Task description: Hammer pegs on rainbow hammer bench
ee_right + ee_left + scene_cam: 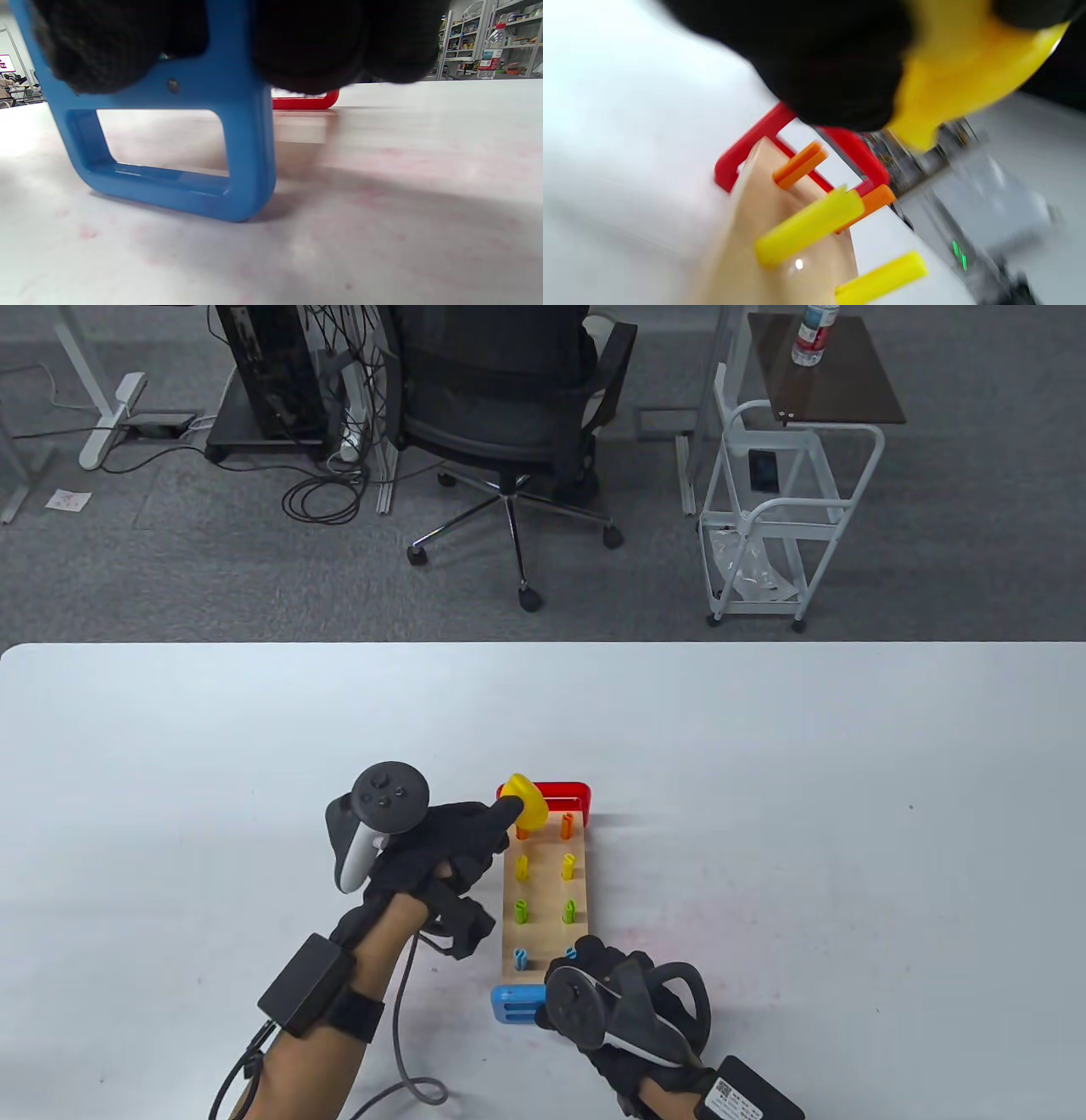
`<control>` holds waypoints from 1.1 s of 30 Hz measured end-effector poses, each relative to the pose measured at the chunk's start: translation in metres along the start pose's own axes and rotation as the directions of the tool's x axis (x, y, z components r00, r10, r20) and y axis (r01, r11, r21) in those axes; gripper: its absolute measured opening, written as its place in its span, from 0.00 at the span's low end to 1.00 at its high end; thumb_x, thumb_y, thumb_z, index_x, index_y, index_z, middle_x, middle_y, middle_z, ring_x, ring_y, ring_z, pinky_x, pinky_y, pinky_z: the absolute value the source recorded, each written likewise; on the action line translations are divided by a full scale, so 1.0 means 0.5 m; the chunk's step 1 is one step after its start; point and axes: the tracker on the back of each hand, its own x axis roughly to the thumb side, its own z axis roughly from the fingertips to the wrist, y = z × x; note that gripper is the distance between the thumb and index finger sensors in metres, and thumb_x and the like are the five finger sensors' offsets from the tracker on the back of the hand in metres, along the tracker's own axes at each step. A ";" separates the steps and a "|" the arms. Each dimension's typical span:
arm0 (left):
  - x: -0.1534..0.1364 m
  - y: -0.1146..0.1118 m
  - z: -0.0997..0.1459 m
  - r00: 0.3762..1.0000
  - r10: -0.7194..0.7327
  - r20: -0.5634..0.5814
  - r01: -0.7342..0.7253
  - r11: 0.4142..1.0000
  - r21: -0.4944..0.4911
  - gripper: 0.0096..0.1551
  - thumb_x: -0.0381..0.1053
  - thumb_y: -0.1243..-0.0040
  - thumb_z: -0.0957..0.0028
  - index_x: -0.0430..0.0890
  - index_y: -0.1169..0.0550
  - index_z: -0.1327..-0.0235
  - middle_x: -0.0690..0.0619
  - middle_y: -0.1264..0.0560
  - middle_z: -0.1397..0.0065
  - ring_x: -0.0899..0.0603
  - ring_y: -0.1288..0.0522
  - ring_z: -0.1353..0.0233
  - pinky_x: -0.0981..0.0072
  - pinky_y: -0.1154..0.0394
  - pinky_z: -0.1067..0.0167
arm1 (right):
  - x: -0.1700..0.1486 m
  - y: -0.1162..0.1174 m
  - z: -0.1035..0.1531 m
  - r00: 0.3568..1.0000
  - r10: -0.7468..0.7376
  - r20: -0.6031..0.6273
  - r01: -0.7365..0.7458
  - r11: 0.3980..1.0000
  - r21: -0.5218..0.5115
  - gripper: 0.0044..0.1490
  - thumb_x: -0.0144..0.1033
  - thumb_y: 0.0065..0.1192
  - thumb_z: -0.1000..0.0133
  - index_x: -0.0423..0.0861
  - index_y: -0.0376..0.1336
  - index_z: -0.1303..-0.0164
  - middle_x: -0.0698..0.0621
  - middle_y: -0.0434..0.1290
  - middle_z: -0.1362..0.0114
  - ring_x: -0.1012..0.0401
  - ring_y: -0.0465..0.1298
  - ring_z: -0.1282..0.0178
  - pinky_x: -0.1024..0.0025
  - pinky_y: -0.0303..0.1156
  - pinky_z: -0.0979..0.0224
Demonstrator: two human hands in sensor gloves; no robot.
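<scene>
The wooden hammer bench lies lengthwise on the white table, with a red leg at its far end and a blue leg at its near end. Orange, yellow, green and blue pegs stand up from it in pairs. My left hand grips the yellow hammer, its head over the far left orange peg; it shows blurred in the left wrist view. My right hand rests on the bench's near end and holds the blue leg.
Beyond the table's far edge stand an office chair, a white trolley and a computer tower on grey carpet. A cable trails from my left forearm across the table near the front edge.
</scene>
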 end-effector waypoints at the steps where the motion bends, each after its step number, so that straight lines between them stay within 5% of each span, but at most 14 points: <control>1: 0.033 0.035 0.013 0.999 -0.029 0.036 0.023 0.988 0.155 0.43 0.80 0.53 0.49 0.49 0.07 0.62 0.57 0.10 0.71 0.56 0.17 0.88 0.64 0.17 0.88 | 0.001 0.000 0.000 1.000 0.002 0.000 -0.002 1.000 -0.004 0.23 0.58 0.65 0.57 0.55 0.68 0.60 0.47 0.70 0.41 0.60 0.79 0.60 0.54 0.78 0.40; 7: 0.115 0.126 0.054 0.971 0.133 0.200 -0.179 0.955 0.235 0.43 0.79 0.51 0.49 0.47 0.07 0.62 0.54 0.10 0.70 0.53 0.18 0.88 0.60 0.18 0.87 | 0.000 -0.001 0.000 1.000 -0.001 0.003 0.001 1.000 -0.001 0.23 0.58 0.65 0.57 0.55 0.68 0.60 0.47 0.70 0.41 0.59 0.79 0.60 0.53 0.78 0.40; 9: 0.070 0.083 0.031 0.993 0.083 0.088 -0.098 0.979 0.177 0.43 0.78 0.51 0.49 0.46 0.07 0.62 0.53 0.10 0.71 0.53 0.18 0.88 0.60 0.18 0.88 | 0.000 -0.001 0.000 1.000 -0.001 0.003 0.001 1.000 -0.001 0.23 0.58 0.65 0.57 0.55 0.68 0.60 0.47 0.70 0.41 0.59 0.79 0.60 0.54 0.78 0.40; 12: -0.096 -0.073 -0.013 0.920 -0.290 -0.264 0.235 0.947 -0.221 0.44 0.83 0.62 0.54 0.57 0.10 0.61 0.64 0.10 0.69 0.59 0.17 0.87 0.68 0.16 0.86 | 0.000 -0.001 -0.001 1.000 0.004 0.000 -0.004 1.000 -0.002 0.23 0.58 0.65 0.57 0.55 0.68 0.59 0.47 0.70 0.41 0.60 0.79 0.60 0.54 0.78 0.40; 13: -0.107 -0.070 -0.006 0.999 -0.011 -0.051 0.007 0.996 -0.087 0.44 0.82 0.61 0.46 0.53 0.09 0.61 0.62 0.10 0.70 0.62 0.18 0.89 0.72 0.16 0.90 | 0.000 -0.001 -0.001 1.000 0.003 0.000 -0.003 1.000 -0.003 0.23 0.58 0.65 0.57 0.55 0.68 0.60 0.47 0.70 0.41 0.60 0.79 0.60 0.54 0.78 0.40; 14: -0.095 -0.070 -0.012 0.956 0.222 -0.190 -0.200 0.971 0.128 0.44 0.73 0.41 0.47 0.36 0.03 0.69 0.45 0.08 0.77 0.50 0.19 0.94 0.57 0.21 0.96 | 0.000 -0.001 -0.001 1.000 0.002 0.001 -0.002 1.000 -0.001 0.23 0.58 0.65 0.57 0.55 0.68 0.60 0.47 0.70 0.41 0.60 0.79 0.60 0.54 0.78 0.40; 16: -0.054 -0.033 -0.010 0.995 0.037 -0.088 -0.045 0.995 -0.092 0.44 0.79 0.51 0.46 0.45 0.08 0.60 0.53 0.10 0.69 0.55 0.18 0.87 0.62 0.18 0.88 | 0.000 0.000 -0.001 1.000 0.001 0.001 -0.001 1.000 0.000 0.23 0.59 0.65 0.57 0.55 0.68 0.60 0.47 0.70 0.41 0.60 0.79 0.60 0.54 0.78 0.40; 19: 0.022 0.032 0.009 0.997 0.075 0.030 -0.078 0.983 0.165 0.43 0.79 0.51 0.49 0.47 0.06 0.65 0.55 0.09 0.73 0.55 0.18 0.90 0.63 0.18 0.91 | 0.001 0.000 -0.001 1.000 0.005 0.000 -0.005 1.000 -0.002 0.23 0.59 0.65 0.57 0.55 0.68 0.60 0.47 0.70 0.41 0.60 0.80 0.60 0.54 0.78 0.40; 24: 0.088 0.092 0.035 0.987 0.109 0.121 -0.130 0.974 0.183 0.43 0.79 0.52 0.49 0.47 0.07 0.62 0.54 0.10 0.71 0.54 0.18 0.88 0.62 0.18 0.88 | 0.000 0.000 -0.001 1.000 0.000 0.002 0.000 1.000 -0.001 0.23 0.58 0.65 0.57 0.55 0.68 0.60 0.47 0.70 0.41 0.60 0.79 0.60 0.54 0.78 0.40; 28: -0.057 -0.054 -0.030 0.950 -0.204 -0.236 0.177 0.975 -0.131 0.43 0.78 0.50 0.49 0.46 0.06 0.62 0.53 0.10 0.71 0.53 0.18 0.88 0.60 0.19 0.88 | 0.000 0.000 0.000 1.000 0.002 0.002 -0.002 1.000 -0.004 0.23 0.59 0.65 0.57 0.55 0.68 0.59 0.47 0.70 0.41 0.60 0.79 0.60 0.54 0.78 0.40; 29: -0.100 -0.092 -0.041 0.880 -0.383 -0.282 0.311 0.912 -0.269 0.44 0.85 0.67 0.56 0.62 0.12 0.62 0.69 0.11 0.68 0.63 0.18 0.87 0.72 0.15 0.86 | 0.000 0.000 0.000 1.000 0.003 0.001 -0.003 1.000 -0.004 0.23 0.59 0.65 0.57 0.55 0.68 0.59 0.47 0.70 0.41 0.60 0.79 0.60 0.54 0.78 0.40; 30: -0.123 -0.079 -0.022 0.992 -0.086 -0.096 0.075 0.991 -0.110 0.44 0.83 0.66 0.47 0.58 0.11 0.60 0.67 0.10 0.69 0.65 0.18 0.88 0.76 0.15 0.89 | 0.000 0.000 0.000 1.000 0.005 0.001 -0.005 1.000 -0.006 0.23 0.59 0.65 0.56 0.55 0.68 0.59 0.47 0.70 0.41 0.60 0.79 0.60 0.54 0.78 0.40; 31: -0.111 -0.079 -0.034 0.974 0.167 -0.153 -0.161 0.986 0.050 0.44 0.75 0.43 0.48 0.38 0.04 0.68 0.46 0.08 0.76 0.52 0.20 0.93 0.59 0.21 0.95 | 0.000 0.000 0.000 1.000 0.004 0.001 -0.004 1.000 -0.004 0.23 0.59 0.65 0.56 0.55 0.68 0.59 0.47 0.70 0.41 0.60 0.79 0.60 0.54 0.78 0.40; 33: -0.081 -0.051 -0.027 0.979 -0.099 -0.176 0.068 0.982 -0.176 0.43 0.79 0.50 0.48 0.46 0.08 0.60 0.53 0.10 0.69 0.54 0.18 0.87 0.62 0.19 0.87 | 0.000 0.000 0.000 1.000 0.003 0.002 -0.003 1.000 -0.003 0.23 0.59 0.65 0.57 0.55 0.68 0.59 0.47 0.70 0.41 0.60 0.79 0.60 0.54 0.78 0.40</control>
